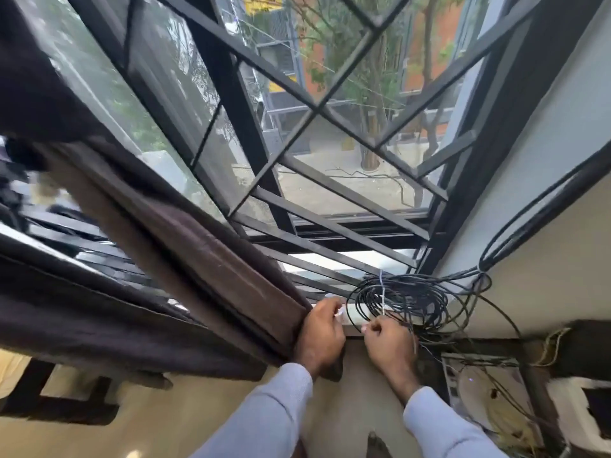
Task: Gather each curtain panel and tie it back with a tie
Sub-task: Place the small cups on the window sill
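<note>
A dark brown curtain panel (185, 233) hangs in gathered folds across the left of the window, slanting down to the sill. My left hand (319, 335) grips the lower end of the gathered curtain and pinches something small and white at its fingertips. My right hand (390, 345) is curled just to the right, at the sill's edge, pinching a thin pale strand that looks like the tie (383, 302). The tie runs up across a coil of black cable. Both forearms wear light blue sleeves.
A coil of black cable (413, 299) lies on the white sill (355, 314), with loose cables running up the right wall. A black metal window grille (297, 153) stands behind. Below right sit a white box (476, 391) and dark furniture (585, 352).
</note>
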Motion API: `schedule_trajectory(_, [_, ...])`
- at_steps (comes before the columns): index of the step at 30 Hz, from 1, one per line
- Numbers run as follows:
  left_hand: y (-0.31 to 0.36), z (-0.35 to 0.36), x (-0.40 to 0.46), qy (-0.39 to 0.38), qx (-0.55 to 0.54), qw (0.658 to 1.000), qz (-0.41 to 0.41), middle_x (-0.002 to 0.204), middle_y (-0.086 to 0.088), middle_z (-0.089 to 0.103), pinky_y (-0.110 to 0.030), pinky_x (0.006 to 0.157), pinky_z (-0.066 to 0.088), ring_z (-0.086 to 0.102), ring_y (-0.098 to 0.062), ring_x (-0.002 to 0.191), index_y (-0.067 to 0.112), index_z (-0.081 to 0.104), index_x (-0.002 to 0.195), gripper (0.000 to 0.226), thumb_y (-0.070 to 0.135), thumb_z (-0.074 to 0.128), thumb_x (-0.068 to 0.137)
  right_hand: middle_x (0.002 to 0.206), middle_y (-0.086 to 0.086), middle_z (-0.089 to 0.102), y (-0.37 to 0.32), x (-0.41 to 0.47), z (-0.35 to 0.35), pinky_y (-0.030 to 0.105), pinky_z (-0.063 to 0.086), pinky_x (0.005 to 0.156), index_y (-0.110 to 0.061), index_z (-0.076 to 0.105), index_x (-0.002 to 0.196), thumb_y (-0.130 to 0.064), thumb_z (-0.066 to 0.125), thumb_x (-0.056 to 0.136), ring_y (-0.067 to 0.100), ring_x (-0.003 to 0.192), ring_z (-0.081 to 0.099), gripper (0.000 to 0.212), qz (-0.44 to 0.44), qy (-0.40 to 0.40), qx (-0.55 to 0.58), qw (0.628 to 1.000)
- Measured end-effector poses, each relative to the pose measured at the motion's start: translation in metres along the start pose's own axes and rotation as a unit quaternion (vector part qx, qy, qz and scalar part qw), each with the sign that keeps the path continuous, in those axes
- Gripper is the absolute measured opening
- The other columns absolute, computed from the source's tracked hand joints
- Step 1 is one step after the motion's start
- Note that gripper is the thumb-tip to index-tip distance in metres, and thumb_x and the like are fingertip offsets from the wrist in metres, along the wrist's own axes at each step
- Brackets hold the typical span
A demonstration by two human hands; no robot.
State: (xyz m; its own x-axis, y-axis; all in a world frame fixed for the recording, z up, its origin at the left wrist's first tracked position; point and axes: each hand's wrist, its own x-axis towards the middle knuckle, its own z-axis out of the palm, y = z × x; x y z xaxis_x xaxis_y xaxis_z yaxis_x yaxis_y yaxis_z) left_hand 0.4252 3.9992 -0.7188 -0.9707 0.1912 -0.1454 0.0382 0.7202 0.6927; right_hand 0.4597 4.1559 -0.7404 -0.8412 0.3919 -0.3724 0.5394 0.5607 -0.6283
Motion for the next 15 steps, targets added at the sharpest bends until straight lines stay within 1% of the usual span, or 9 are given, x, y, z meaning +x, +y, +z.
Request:
schedule_trajectory(1, [-0.015,0.006,0.008,-0.003,0.013,1.0,-0.028,0.118,-0.007,0.07,-0.032,0.099,0.05,0.065,-0.025,0.11,0.014,0.067,0.12,0.027,0.007,0.057,0.096,0.089,0.007,0.078,0.004,0.002,0.014,0.034,0.053,0.071,-0.019,0.073,0.084,-0.032,0.07,0.09,0.036,0.09,0.071,0.015,0.005,-0.005,-0.008,1.0])
schedule_trajectory(3, [-0.047,0.016,0.023,-0.005,0.045,0.996,-0.076,0.129,-0.008,0.069,-0.032,0.108,0.048,0.064,-0.027,0.12,0.012,0.067,0.128,0.034,0.008,0.059,0.095,0.089,0.006,0.077,0.014,0.008,0.045,0.033,0.054,0.071,-0.021,0.067,0.08,-0.035,0.069,0.09,0.034,0.089,0.071,0.017,0.016,-0.023,-0.007,1.0])
schedule_trajectory(6, [-0.095,0.033,0.041,-0.025,0.087,0.991,-0.097,0.132,-0.006,0.067,-0.036,0.11,0.05,0.063,-0.027,0.122,0.016,0.064,0.13,0.035,0.018,0.063,0.095,0.093,0.004,0.077,0.029,0.028,0.095,0.033,0.055,0.072,-0.025,0.062,0.079,-0.039,0.065,0.092,0.031,0.09,0.071,0.019,0.026,-0.04,-0.01,0.999])
schedule_trajectory(8, [-0.121,0.05,0.055,-0.048,0.109,0.988,-0.094,0.133,-0.006,0.066,-0.037,0.11,0.05,0.062,-0.029,0.125,0.018,0.062,0.132,0.038,0.021,0.062,0.095,0.098,0.007,0.077,0.032,0.046,0.128,0.034,0.056,0.076,-0.023,0.067,0.089,-0.037,0.061,0.095,0.032,0.094,0.07,0.016,0.016,-0.045,-0.019,0.999])
schedule_trajectory(9, [-0.133,0.058,0.063,-0.058,0.118,0.987,-0.093,0.135,-0.007,0.065,-0.038,0.112,0.049,0.06,-0.029,0.127,0.018,0.061,0.135,0.04,0.02,0.061,0.095,0.102,0.009,0.077,0.032,0.056,0.143,0.035,0.056,0.079,-0.023,0.07,0.099,-0.036,0.059,0.097,0.033,0.097,0.07,0.017,0.012,-0.049,-0.023,0.998])
schedule_trajectory(11, [-0.155,0.074,0.081,-0.071,0.128,0.984,-0.1,0.143,-0.008,0.063,-0.04,0.116,0.046,0.057,-0.031,0.133,0.017,0.06,0.143,0.048,0.015,0.059,0.095,0.11,0.012,0.075,0.034,0.079,0.171,0.038,0.056,0.085,-0.022,0.07,0.116,-0.032,0.056,0.098,0.035,0.104,0.068,0.025,0.009,-0.058,-0.018,0.998])
schedule_trajectory(13, [-0.181,0.092,0.098,-0.078,0.137,0.981,-0.11,0.148,-0.009,0.061,-0.041,0.117,0.046,0.056,-0.032,0.137,0.017,0.058,0.148,0.054,0.015,0.058,0.094,0.116,0.014,0.073,0.042,0.103,0.2,0.04,0.057,0.091,-0.02,0.067,0.12,-0.025,0.055,0.096,0.038,0.109,0.067,0.027,0.019,-0.071,-0.007,0.997])
schedule_trajectory(15, [-0.207,0.106,0.113,-0.078,0.141,0.98,-0.12,0.146,-0.009,0.063,-0.043,0.114,0.049,0.058,-0.033,0.136,0.019,0.058,0.146,0.054,0.019,0.058,0.093,0.12,0.016,0.072,0.049,0.125,0.226,0.041,0.056,0.093,-0.018,0.066,0.121,-0.018,0.055,0.094,0.039,0.111,0.066,0.029,0.023,-0.077,0.002,0.997])
